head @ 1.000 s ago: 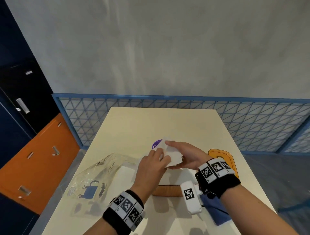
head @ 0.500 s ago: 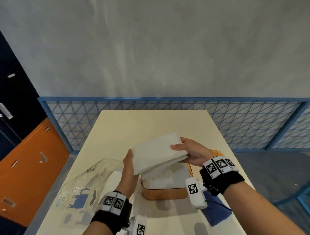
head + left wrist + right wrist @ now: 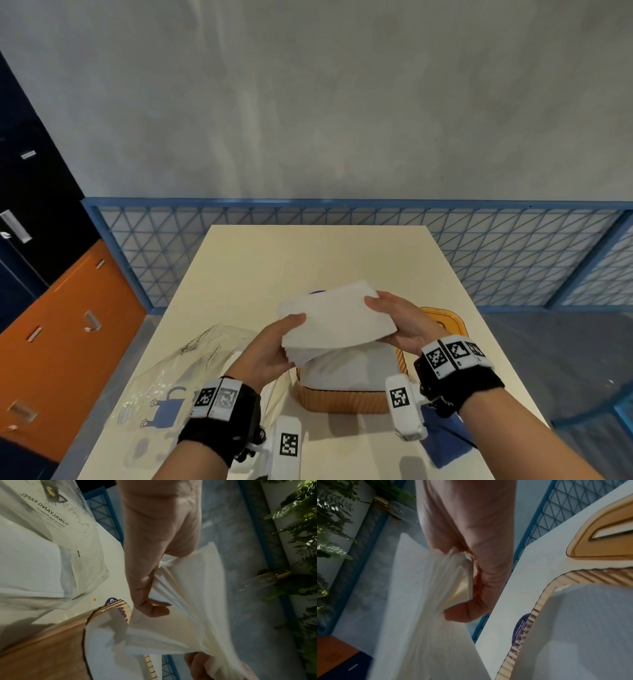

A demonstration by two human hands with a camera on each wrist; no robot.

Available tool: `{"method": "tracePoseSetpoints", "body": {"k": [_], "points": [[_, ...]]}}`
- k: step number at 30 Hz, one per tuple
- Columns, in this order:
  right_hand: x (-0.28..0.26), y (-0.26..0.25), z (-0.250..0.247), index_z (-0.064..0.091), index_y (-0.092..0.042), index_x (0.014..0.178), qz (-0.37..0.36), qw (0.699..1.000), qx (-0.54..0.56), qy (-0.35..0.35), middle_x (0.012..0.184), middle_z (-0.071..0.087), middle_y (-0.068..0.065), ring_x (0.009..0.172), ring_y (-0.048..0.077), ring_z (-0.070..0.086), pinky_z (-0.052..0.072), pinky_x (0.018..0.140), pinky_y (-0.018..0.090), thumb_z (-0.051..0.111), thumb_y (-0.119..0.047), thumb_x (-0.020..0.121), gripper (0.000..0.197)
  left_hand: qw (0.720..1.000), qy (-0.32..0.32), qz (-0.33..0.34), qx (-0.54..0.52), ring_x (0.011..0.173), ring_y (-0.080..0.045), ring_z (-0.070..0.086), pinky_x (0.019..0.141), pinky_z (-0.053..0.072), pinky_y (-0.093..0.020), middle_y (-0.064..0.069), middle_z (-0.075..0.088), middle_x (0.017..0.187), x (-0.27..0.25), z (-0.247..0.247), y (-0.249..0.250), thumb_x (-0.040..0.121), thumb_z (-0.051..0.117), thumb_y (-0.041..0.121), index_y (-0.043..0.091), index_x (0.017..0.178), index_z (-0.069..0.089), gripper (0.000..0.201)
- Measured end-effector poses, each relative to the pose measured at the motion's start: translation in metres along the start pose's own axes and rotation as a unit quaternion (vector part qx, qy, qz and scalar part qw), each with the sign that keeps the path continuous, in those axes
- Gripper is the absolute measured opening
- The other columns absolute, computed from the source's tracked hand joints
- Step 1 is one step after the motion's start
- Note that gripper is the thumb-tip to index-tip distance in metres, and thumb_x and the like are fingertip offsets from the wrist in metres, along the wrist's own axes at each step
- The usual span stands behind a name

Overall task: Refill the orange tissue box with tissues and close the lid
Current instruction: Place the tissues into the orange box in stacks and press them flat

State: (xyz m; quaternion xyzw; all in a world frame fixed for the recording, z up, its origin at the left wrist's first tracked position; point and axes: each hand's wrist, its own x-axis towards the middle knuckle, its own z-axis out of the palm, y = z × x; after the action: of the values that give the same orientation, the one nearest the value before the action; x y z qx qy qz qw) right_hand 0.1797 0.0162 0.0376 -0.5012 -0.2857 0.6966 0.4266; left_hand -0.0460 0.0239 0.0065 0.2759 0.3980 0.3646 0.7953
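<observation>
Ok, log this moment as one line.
both hands holding tissue stack | above open orange box | lid off, on table

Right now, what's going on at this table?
A person is refilling an orange tissue box. The left hand and right hand grip opposite ends of a stack of white tissues, held above the open box, which already holds tissues. The orange lid lies on the table beyond the right hand, not yet fitted. A clear plastic wrapper lies to the left.
</observation>
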Motion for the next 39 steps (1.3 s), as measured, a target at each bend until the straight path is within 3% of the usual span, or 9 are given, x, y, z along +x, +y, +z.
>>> {"method": "tracePoseSetpoints", "body": {"k": [5, 9, 13, 19, 21, 24, 29, 34, 39], "points": [[-0.001, 0.002, -0.010, 0.051, -0.008, 0.121, -0.084, 0.991, -0.066, 0.076, 0.116, 0.063, 0.015, 0.099, 0.032, 0.063, 0.053, 0.086, 0.045, 0.056, 0.000, 0.089, 0.034, 0.972, 0.073, 0.143, 0.172, 0.098, -0.023, 0.065, 0.079, 0.054, -0.034, -0.006, 0.069, 0.109, 0.011, 0.013, -0.004, 0.091, 0.056, 0.010, 0.014, 0.114, 0.061, 0.024], [-0.004, 0.014, -0.018, 0.057, -0.016, 0.106, -0.145, 0.981, -0.096, 0.089, 0.116, 0.064, 0.016, 0.106, 0.035, 0.062, 0.048, 0.096, 0.052, 0.057, 0.002, 0.086, 0.027, 0.937, 0.094, 0.226, 0.249, 0.091, -0.019, 0.061, 0.070, 0.051, -0.025, 0.000, 0.065, 0.098, 0.013, 0.017, -0.017, 0.087, 0.062, 0.013, 0.020, 0.102, 0.059, 0.016], [-0.008, 0.030, -0.023, 0.058, -0.012, 0.102, -0.159, 0.979, -0.107, 0.072, 0.102, 0.065, 0.010, 0.093, 0.025, 0.062, 0.052, 0.082, 0.041, 0.056, 0.007, 0.084, 0.026, 0.937, 0.082, 0.219, 0.260, 0.097, -0.020, 0.056, 0.067, 0.049, -0.016, -0.001, 0.058, 0.100, 0.016, 0.014, -0.039, 0.069, 0.057, 0.024, 0.018, 0.105, 0.051, 0.036], [-0.020, 0.006, -0.015, 0.054, -0.013, 0.080, -0.213, 0.949, -0.230, 0.012, 0.079, 0.058, -0.004, 0.070, 0.001, 0.053, 0.043, 0.065, 0.010, 0.058, 0.002, 0.088, 0.017, 0.958, 0.076, 0.221, 0.166, 0.115, -0.024, 0.050, 0.097, 0.045, -0.039, -0.011, 0.047, 0.132, 0.022, 0.019, -0.040, 0.054, 0.064, 0.017, 0.032, 0.120, 0.039, 0.072], [-0.022, 0.000, -0.017, 0.056, -0.013, 0.080, -0.219, 0.942, -0.255, -0.005, 0.082, 0.060, -0.004, 0.075, 0.004, 0.054, 0.043, 0.069, 0.012, 0.059, 0.001, 0.087, 0.016, 0.957, 0.063, 0.221, 0.175, 0.124, -0.021, 0.045, 0.107, 0.039, -0.042, -0.005, 0.033, 0.147, 0.025, 0.021, -0.038, 0.057, 0.063, 0.021, 0.033, 0.125, 0.040, 0.073], [-0.023, -0.003, -0.023, 0.058, -0.015, 0.080, -0.212, 0.941, -0.265, -0.019, 0.085, 0.061, 0.000, 0.080, 0.010, 0.054, 0.043, 0.072, 0.018, 0.060, 0.001, 0.087, 0.017, 0.966, 0.035, 0.197, 0.163, 0.134, -0.022, 0.039, 0.112, 0.033, -0.049, 0.002, 0.028, 0.152, 0.025, 0.021, -0.037, 0.052, 0.062, 0.029, 0.055, 0.113, 0.041, 0.070], [-0.019, 0.001, -0.029, 0.056, -0.014, 0.082, -0.198, 0.947, -0.254, -0.009, 0.085, 0.060, 0.001, 0.074, 0.006, 0.054, 0.042, 0.065, 0.013, 0.058, 0.002, 0.088, 0.016, 0.967, 0.028, 0.174, 0.183, 0.128, -0.020, 0.042, 0.110, 0.037, -0.046, -0.001, 0.041, 0.140, 0.026, 0.019, -0.037, 0.049, 0.062, 0.033, 0.042, 0.139, 0.020, 0.100], [-0.011, 0.009, -0.034, 0.054, -0.013, 0.082, -0.183, 0.968, -0.170, 0.006, 0.077, 0.060, -0.001, 0.075, 0.014, 0.055, 0.042, 0.064, 0.022, 0.052, 0.009, 0.088, 0.022, 0.951, 0.050, 0.188, 0.240, 0.106, -0.020, 0.057, 0.084, 0.049, -0.029, -0.002, 0.062, 0.111, 0.020, 0.022, -0.031, 0.084, 0.057, 0.012, 0.032, 0.108, 0.053, 0.031], [-0.010, 0.017, -0.031, 0.058, -0.013, 0.096, -0.179, 0.976, -0.122, 0.030, 0.091, 0.067, 0.001, 0.085, 0.014, 0.063, 0.050, 0.069, 0.023, 0.051, 0.012, 0.087, 0.027, 0.921, 0.099, 0.268, 0.265, 0.094, -0.007, 0.058, 0.075, 0.050, -0.018, 0.008, 0.063, 0.098, 0.013, 0.029, -0.026, 0.088, 0.051, -0.003, 0.025, 0.105, 0.053, 0.033]]}}
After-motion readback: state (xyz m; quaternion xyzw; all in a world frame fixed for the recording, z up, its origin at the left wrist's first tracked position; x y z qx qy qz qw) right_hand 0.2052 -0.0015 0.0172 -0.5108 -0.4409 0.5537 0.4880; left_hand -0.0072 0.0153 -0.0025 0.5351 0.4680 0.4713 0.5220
